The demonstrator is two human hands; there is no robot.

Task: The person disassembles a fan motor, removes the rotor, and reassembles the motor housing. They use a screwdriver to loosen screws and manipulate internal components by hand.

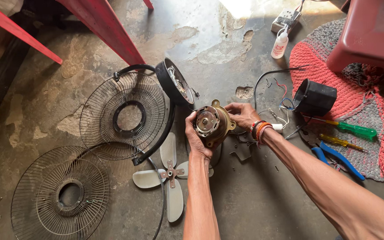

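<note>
- Left hand (195, 135) and right hand (242, 114) clasp the round brass-coloured metal fan motor (210, 124) above the concrete floor (254, 195).
- Judged best: steady grip, shaft end facing up, loose wires (281, 104) clear.

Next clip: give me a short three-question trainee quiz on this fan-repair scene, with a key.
1. True or false: both hands hold the fan motor.
2. Which lies nearest the blue-handled pliers? A) white squeeze bottle B) green-handled screwdriver C) wire fan guards
3. Where is the fan blade relative to the left hand?

Key:
1. True: left hand and right hand grip it from opposite sides.
2. B.
3. On the concrete floor, just below and to the left of that hand in the picture, not touching it.
</note>
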